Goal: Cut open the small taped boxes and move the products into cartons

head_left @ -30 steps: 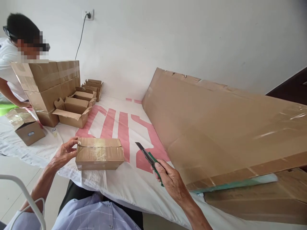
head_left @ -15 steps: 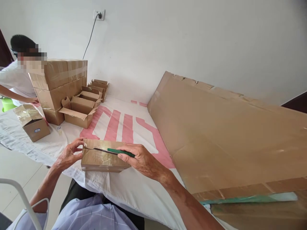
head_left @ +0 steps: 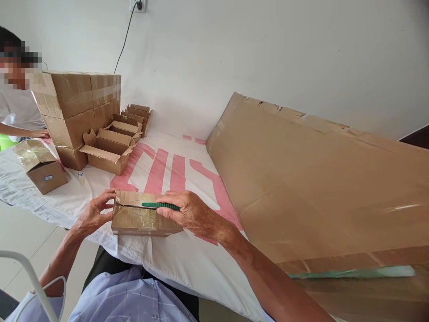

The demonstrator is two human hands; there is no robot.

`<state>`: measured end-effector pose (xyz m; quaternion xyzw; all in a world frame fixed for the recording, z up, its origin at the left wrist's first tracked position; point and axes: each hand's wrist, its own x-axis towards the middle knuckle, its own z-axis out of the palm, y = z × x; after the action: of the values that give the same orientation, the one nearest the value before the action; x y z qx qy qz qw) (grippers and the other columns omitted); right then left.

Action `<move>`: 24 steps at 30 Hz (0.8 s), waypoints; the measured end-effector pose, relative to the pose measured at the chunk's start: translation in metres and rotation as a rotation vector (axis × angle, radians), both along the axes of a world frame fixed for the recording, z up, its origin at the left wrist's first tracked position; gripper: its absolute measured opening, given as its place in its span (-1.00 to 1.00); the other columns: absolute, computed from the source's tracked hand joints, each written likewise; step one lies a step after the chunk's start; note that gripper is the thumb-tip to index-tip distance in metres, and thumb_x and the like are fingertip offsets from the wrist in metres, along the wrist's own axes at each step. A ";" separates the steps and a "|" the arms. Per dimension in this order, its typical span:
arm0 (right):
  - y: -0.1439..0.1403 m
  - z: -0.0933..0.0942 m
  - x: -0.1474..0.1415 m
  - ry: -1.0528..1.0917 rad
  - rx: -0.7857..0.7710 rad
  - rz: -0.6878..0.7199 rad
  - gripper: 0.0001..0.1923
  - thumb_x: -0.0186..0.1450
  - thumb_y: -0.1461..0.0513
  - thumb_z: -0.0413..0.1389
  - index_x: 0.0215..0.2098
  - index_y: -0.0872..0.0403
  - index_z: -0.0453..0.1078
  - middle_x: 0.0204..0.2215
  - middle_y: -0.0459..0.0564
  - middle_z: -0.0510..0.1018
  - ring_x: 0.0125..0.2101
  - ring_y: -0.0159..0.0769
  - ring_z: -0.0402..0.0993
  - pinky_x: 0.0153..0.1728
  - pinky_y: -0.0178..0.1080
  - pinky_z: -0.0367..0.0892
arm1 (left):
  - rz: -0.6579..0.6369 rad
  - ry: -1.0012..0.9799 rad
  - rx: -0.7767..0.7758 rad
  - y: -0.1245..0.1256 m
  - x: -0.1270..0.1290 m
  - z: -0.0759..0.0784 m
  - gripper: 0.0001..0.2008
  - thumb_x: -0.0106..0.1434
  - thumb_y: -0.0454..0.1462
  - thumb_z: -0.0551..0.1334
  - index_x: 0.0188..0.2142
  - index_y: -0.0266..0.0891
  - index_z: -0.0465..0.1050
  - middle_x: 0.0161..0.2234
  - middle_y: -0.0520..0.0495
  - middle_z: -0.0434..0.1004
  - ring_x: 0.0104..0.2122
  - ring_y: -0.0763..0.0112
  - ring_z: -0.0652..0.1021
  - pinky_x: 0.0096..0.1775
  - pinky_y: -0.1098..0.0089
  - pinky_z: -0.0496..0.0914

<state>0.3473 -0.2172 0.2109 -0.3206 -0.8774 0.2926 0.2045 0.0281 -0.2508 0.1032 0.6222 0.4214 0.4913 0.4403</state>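
My left hand [head_left: 95, 213] grips the taped carton [head_left: 142, 219] at the near table edge; my right hand [head_left: 187, 213] clamps the green utility knife [head_left: 160, 205] (blade along the top seam). Best kept shallow, fingers clear.

A green-handled knife [head_left: 160, 205] lies across a brown taped box [head_left: 140, 220] on a white cloth [head_left: 181, 259] with pink, possibly lettered, stripes.

It looked like a packing room: stacked cardboard boxes [head_left: 80, 105], open small boxes [head_left: 109, 150] and a cloth-covered table [head_left: 174, 259] by a white wall [head_left: 268, 49].
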 end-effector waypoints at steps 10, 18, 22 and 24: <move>0.002 0.006 -0.007 -0.183 0.178 -0.012 -0.75 0.53 0.20 0.13 -0.04 -0.07 0.69 -0.32 -0.10 0.66 -0.35 -0.31 0.51 -0.28 -0.27 0.28 | 0.008 0.016 0.022 -0.002 0.002 0.001 -0.61 0.22 -0.09 0.54 0.03 -0.06 0.70 0.35 -0.20 0.46 0.30 -0.08 0.51 0.20 0.11 0.54; 0.000 0.012 -0.025 -0.354 0.366 -0.038 -0.78 0.53 0.19 0.14 -0.10 -0.06 0.68 -0.40 -0.10 0.59 -0.42 -0.35 0.43 -0.41 -0.26 0.09 | 0.031 0.088 0.018 0.000 0.000 0.001 -0.63 0.24 -0.13 0.50 0.05 -0.05 0.69 0.36 -0.19 0.46 0.31 -0.07 0.49 0.18 0.11 0.53; -0.002 0.016 -0.032 -0.449 0.401 -0.082 -0.77 0.52 0.17 0.19 -0.28 0.01 0.62 -0.43 -0.06 0.56 -0.45 -0.34 0.41 -0.45 -0.23 0.02 | 0.053 0.118 0.013 0.002 0.000 0.003 -0.64 0.21 -0.18 0.48 0.02 -0.04 0.70 0.31 -0.17 0.51 0.25 -0.04 0.53 0.14 0.12 0.54; 0.000 0.018 -0.029 -0.486 0.425 -0.086 -0.72 0.53 0.16 0.17 -0.33 0.01 0.59 -0.46 -0.06 0.54 -0.50 -0.36 0.37 -0.47 -0.22 -0.02 | 0.062 0.126 0.006 0.004 0.000 0.004 -0.66 0.18 -0.21 0.47 -0.03 -0.04 0.71 0.26 -0.15 0.55 0.20 -0.01 0.57 0.12 0.14 0.55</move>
<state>0.3185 -0.2175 0.2285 -0.3679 -0.9276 0.0090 0.0636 0.0278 -0.2465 0.1073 0.6399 0.4658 0.4658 0.3958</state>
